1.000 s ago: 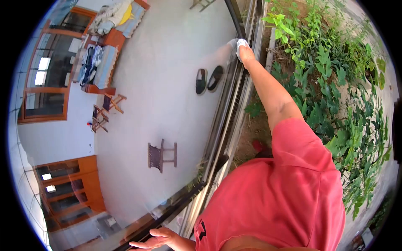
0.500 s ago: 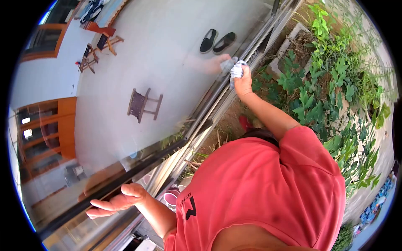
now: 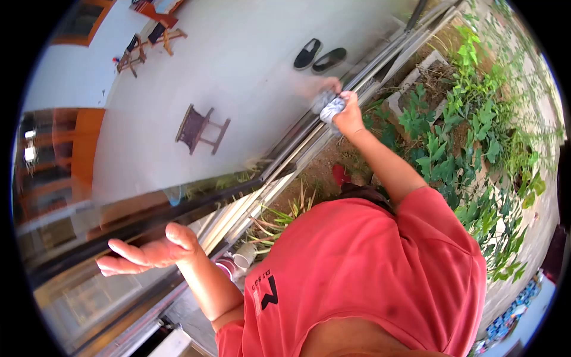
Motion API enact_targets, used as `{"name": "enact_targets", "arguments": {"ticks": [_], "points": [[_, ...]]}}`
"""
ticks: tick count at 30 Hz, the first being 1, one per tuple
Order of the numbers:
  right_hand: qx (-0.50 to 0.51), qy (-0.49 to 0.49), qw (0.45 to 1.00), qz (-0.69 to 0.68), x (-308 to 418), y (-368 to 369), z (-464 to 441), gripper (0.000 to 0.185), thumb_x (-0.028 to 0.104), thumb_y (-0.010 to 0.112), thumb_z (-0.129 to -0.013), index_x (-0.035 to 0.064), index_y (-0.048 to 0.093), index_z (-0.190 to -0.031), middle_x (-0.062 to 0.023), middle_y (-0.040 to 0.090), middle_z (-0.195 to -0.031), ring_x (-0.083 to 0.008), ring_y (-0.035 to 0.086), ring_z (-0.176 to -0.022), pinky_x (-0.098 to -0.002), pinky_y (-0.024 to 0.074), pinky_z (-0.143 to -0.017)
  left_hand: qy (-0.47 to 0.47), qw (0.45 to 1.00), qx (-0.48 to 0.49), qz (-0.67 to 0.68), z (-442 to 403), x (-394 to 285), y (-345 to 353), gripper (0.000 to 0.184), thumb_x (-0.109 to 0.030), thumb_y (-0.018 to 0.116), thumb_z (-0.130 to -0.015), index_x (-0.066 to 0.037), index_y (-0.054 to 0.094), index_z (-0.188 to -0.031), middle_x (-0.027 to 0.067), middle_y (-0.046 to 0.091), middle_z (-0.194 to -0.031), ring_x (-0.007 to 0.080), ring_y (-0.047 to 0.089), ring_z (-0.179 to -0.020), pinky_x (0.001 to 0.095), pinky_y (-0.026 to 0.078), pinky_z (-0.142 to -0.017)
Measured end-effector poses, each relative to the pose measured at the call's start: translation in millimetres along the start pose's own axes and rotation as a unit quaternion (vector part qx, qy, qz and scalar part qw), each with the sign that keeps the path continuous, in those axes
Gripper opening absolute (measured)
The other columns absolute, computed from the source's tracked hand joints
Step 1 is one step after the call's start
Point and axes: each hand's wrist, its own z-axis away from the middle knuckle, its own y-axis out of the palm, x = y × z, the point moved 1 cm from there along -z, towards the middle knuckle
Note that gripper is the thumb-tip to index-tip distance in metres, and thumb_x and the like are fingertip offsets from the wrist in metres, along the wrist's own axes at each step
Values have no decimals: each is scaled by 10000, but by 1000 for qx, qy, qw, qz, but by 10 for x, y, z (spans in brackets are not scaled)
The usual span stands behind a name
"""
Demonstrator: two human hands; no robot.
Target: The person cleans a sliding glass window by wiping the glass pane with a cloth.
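My right hand point(image 3: 349, 115) is closed on a crumpled white-and-grey cloth point(image 3: 333, 109). The cloth presses against the lower part of a glass pane point(image 3: 250, 101), close to its metal frame point(image 3: 309, 128), and its reflection shows in the glass. My left hand point(image 3: 151, 251) is held out beside the dark edge bar point(image 3: 208, 200) of the pane, fingers stretched and thumb apart, with nothing in it. Whether its far side touches the bar I cannot tell.
Behind the glass are a small folding stool point(image 3: 196, 128), a pair of dark shoes point(image 3: 307, 54) and more wooden stools point(image 3: 163, 38). Leafy plants point(image 3: 440, 143) grow by a concrete block point(image 3: 416, 80) on my right. A white cup-like container point(image 3: 244, 256) stands below the sill.
My right hand has slid the cloth slightly down along the bottom of the pane. My left hand has shifted up and left in view, still stretched out. The camera view has tilted somewhat.
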Motion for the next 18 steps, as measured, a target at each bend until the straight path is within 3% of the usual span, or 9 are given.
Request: {"name": "enact_targets", "arguments": {"ticks": [1, 2, 3, 6, 9, 11, 13, 15, 18], "points": [[2, -62, 997, 41, -18, -2, -33, 619, -40, 770, -722, 85, 358, -1168, -34, 555, -858, -143, 562, -771, -308, 514, -704, -6, 1000, -9, 17, 12, 14, 14, 762, -533, 449, -960, 58, 364, -1434, 218, 176, -1577, 348, 59, -1486, 558, 52, -1170], [19, -36, 999, 4, -93, 25, -18, 592, -69, 749, -715, 65, 380, -1159, -44, 568, -893, -149, 578, -799, -309, 517, -724, -3, 1000, -4, 9, 7, 18, 4, 769, -540, 446, -955, 58, 369, -1432, 225, 182, -1575, 352, 67, -1484, 560, 51, -1171], [22, 15, 995, 96, 502, -16, 155, 528, -89, 726, -711, 47, 430, -1126, -61, 599, -928, -164, 592, -829, -300, 514, -755, -3, 1000, -4, 7, 10, 9, -1, 773, -542, 453, -954, 59, 368, -1433, 229, 178, -1576, 353, 67, -1485, 558, 51, -1172], [15, -36, 990, 137, 155, 210, 392, 416, -25, 721, -757, 42, 483, -1091, -91, 633, -945, -207, 619, -837, -329, 521, -770, 3, 1000, -7, -9, 32, 16, 10, 778, -557, 450, -958, 54, 374, -1432, 231, 172, -1578, 352, 58, -1488, 552, 48, -1174], [234, -229, 937, 124, 117, 644, 875, 319, 134, 742, -778, 55, 555, -1024, -167, 651, -918, -265, 652, -857, -380, 523, -793, 6, 999, 4, -35, 61, 58, -16, 758, -550, 439, -964, 36, 372, -1441, 243, 163, -1578, 373, 79, -1485, 564, 56, -1172], [337, -106, 932, 78, 519, 788, 1116, 309, 119, 746, -758, 56, 565, -1001, -170, 647, -914, -245, 656, -881, -362, 518, -799, -1, 999, 8, -38, 88, 49, -33, 753, -542, 434, -966, 40, 372, -1440, 251, 173, -1574, 396, 91, -1479, 574, 68, -1169], [265, -126, 956, 6, 714, 861, 1197, 322, 109, 752, -755, 53, 558, -1007, -155, 654, -881, -237, 661, -845, -353, 521, -782, -10, 1000, 2, -24, 107, 43, -18, 744, -527, 422, -971, 45, 365, -1442, 258, 181, -1570, 407, 96, -1476, 577, 83, -1169], [284, -105, 953, -36, 1142, 718, 1139, 392, 63, 788, -720, 51, 563, -1042, -116, 671, -877, -179, 658, -839, -331, 530, -777, -12, 1000, -3, -8, 130, 52, -9, 727, -508, 409, -977, 47, 362, -1444, 257, 177, -1572, 406, 92, -1478, 574, 82, -1171], [188, -281, 932, -131, 1918, 500, 870, 451, 48, 812, -719, 47, 551, -1087, -112, 647, -945, -180, 645, -870, -322, 532, -776, -50, 999, 1, 9, 186, 16, -18, 727, -534, 400, -980, 66, 426, -1389, 272, 185, -1559, 446, 71, -1468, 600, 115, -1162]]}}
